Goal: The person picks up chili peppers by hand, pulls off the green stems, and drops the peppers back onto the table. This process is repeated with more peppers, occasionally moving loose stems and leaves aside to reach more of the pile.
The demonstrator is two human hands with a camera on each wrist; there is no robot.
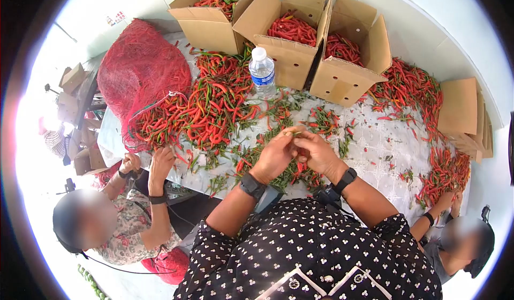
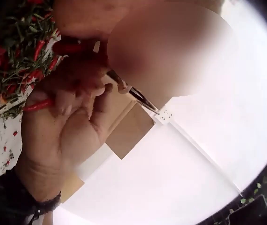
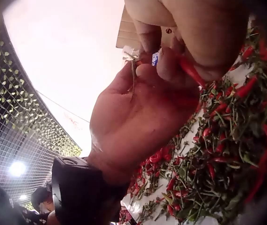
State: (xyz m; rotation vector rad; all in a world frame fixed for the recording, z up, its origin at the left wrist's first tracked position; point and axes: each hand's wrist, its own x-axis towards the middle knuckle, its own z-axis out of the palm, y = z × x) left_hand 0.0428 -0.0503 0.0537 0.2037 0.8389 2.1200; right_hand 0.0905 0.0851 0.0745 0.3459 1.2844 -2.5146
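Both hands meet above the table (image 1: 375, 139). The left hand (image 1: 276, 155) grips a red chilli (image 3: 190, 70), and the right hand (image 1: 317, 152) pinches its green stem (image 3: 132, 70). It seems better to twist close to the cap, so the flesh does not tear.

In the head view the fingers of the left hand (image 1: 276, 155) and the right hand (image 1: 317, 151) close over the chili (image 3: 190, 70) they pinch, so there it is almost wholly hidden. The faces of the other people (image 1: 134, 225) at the table (image 1: 375, 139) are blurred. In the left wrist view a blurred patch (image 2: 171, 51) covers the upper middle, and the top edge cuts off the right hand (dark and unclear besides). The right wrist view cuts the left hand at its top edge. The water bottle (image 1: 262, 72) label is too small to read.
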